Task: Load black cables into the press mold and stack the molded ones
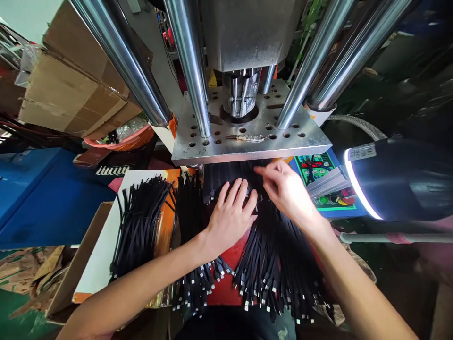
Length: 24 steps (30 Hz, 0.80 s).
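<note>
My left hand (231, 219) rests with fingers spread on the front of a black block (221, 175) under the press plate. Close beside it, my right hand (288, 189) has its thumb and bent fingers drawn together, index finger reaching under the plate. Whatever those fingers pinch, if anything, is hidden. Bundles of black flat cables with silver USB plugs surround both hands: one fanned out in front (262, 264), one beneath my left forearm (189, 203). Another cable pile (141, 222) lies to the left on a white board.
Above my hands hangs a thick steel press plate (247, 151) with holes, between polished columns (189, 66). A lit lamp (396, 179) stands at right, near a green control panel (327, 184). Cardboard boxes (78, 89) and a blue bin (42, 198) are at left.
</note>
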{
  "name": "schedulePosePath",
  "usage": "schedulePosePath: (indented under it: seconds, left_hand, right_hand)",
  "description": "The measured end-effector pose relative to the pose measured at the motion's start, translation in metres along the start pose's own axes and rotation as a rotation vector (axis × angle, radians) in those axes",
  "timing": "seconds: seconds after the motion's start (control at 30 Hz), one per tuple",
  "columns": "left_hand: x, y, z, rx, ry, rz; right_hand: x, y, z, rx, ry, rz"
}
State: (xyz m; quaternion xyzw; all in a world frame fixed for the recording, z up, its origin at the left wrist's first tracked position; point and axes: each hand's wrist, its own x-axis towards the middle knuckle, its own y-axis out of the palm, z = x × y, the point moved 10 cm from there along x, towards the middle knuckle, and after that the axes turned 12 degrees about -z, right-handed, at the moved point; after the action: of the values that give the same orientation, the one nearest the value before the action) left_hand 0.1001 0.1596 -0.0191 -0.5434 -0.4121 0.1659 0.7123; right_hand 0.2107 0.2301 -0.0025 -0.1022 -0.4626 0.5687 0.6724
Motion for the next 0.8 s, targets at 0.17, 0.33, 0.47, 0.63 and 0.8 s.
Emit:
schedulePosePath:
  seconds: [0.17, 0.33, 0.47, 0.63, 0.8]
  left_hand:
    - [0.011, 0.002, 0.004, -0.092, -0.072, 0.061]
    - [0.045, 0.009, 0.033, -0.121, -0.218, 0.132]
    - [0.066, 0.014, 0.052, -0.14, -0.242, 0.16]
    - [0.086, 0.022, 0.068, -0.148, -0.3, 0.146]
    - [0.104, 0.032, 0.087, -0.167, -0.285, 0.16]
  right_hand:
    - [-0.021, 0.011, 0.015, -0.461, -0.193, 0.077]
    - [0.021, 0.039, 0.004, -0.507, -0.16, 0.118]
    - [0.046, 0.054, -0.011, -0.412, -0.103, 0.173]
    - [0.073, 0.063, -0.017, -0.354, -0.09, 0.131]
    - [0.088, 0.061, -0.011, -0.261, -0.102, 0.117]
